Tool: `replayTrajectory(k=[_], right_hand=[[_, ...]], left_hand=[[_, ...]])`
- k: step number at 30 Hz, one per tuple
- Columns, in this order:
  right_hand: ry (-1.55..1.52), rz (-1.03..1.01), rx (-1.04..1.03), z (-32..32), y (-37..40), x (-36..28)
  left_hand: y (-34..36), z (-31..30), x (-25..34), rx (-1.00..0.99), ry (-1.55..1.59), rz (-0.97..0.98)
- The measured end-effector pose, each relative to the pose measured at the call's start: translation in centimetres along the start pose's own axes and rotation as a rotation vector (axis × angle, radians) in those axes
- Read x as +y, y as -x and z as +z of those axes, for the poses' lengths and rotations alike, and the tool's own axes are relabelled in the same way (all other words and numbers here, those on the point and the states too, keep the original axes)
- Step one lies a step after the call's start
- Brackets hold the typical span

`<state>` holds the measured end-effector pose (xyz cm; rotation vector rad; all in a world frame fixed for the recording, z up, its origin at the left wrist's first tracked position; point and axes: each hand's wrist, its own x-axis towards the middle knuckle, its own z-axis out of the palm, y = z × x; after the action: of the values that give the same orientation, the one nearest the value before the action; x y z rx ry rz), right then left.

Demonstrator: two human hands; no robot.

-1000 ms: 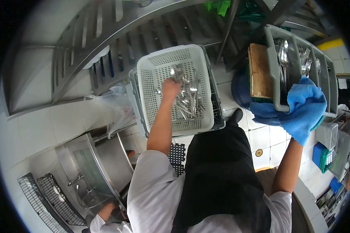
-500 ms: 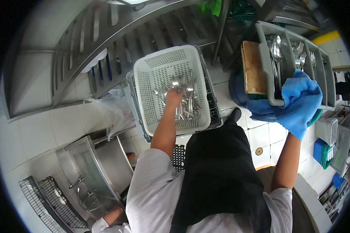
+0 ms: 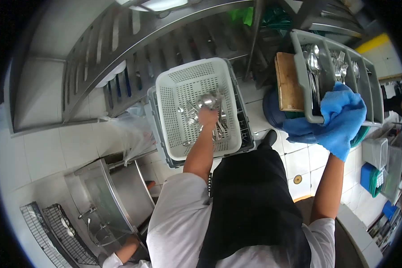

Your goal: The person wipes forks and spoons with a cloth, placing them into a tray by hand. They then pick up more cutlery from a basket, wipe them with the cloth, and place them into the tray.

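My left hand (image 3: 207,117) is down in a white perforated plastic basket (image 3: 174,89), its fingers closed round a bunch of spoons (image 3: 206,101) whose bowls point away from me. Loose forks and spoons lie on the basket floor around it. A blue cloth (image 3: 341,109) is draped over my right hand, which hides the fingers; the cloth is bunched in its grip. That hand is at the near edge of a grey cutlery tray (image 3: 301,73), where spoons and forks lie sorted in separate compartments.
The basket rests on a dark crate (image 3: 244,120). A wooden board (image 3: 290,82) stands beside the tray, above a blue bin (image 3: 273,105). Slatted metal shelving (image 3: 165,49) runs behind. A steel sink (image 3: 129,192) is at left, with another person's arm (image 3: 128,249) near it.
My left hand has shifted slightly right within the basket, with spoons gathered in its fingers. The cloth-covered right hand stays at the cutlery tray. The view has tilted slightly.
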<state>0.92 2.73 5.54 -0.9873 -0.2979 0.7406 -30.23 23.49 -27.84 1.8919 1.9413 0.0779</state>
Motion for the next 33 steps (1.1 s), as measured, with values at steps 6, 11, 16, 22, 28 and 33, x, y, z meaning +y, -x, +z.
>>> replayTrajectory(k=[6,11,16,22,28,33], right_hand=[[-0.018,0.004,0.011,0.0,0.2,-0.1],[-0.005,0.005,0.010,0.1,0.0,0.1],[0.010,0.000,0.013,0.0,-0.4,0.2],[0.056,-0.024,0.001,-1.8,-2.0,0.3],[-0.374,0.188,0.192,1.9,-0.8,-0.6],[-0.233,0.103,-0.023,1.0,-0.3,-0.4]], left_hand=[[-0.9,-7.4,-3.0,-0.198,1.086,0.057],[-3.5,-6.7,-2.8,-0.287,0.652,0.087],[-4.8,0.6,1.0,-0.177,0.227,0.169],[-4.9,-0.1,1.5,-0.185,0.154,0.090],[-4.8,-8.7,-0.7,-0.559,0.471,0.009],[-4.7,-12.5,0.2,-0.470,0.252,0.595]])
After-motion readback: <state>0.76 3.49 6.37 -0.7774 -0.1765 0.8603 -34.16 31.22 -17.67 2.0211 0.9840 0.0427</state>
